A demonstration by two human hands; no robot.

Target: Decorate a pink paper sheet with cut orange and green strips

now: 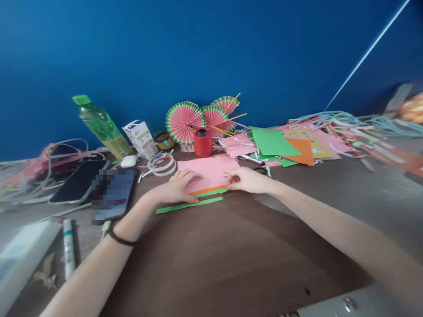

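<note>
A pink paper sheet (208,171) lies on the desk with an orange strip (206,191) along its near edge and some green paper at that edge. My left hand (180,187) rests over the sheet's left side, fingers spread, thumb close to a loose green paper strip (190,205). At the sheet's right near corner, my right hand (243,179) is closed in a pinch on the end of the orange strip. Two thin dark tips show beside its fingers. A dark loop (261,170) behind the wrist looks like a scissors handle; the middle is hidden.
A red thread spool (202,143) stands behind the sheet, before pink-and-green paper fans (185,122). Coloured papers (274,141) are piled right. Leftward are a tape roll (161,164), a small carton (140,140), a green bottle (102,125), phones (117,193) and a marker (68,248).
</note>
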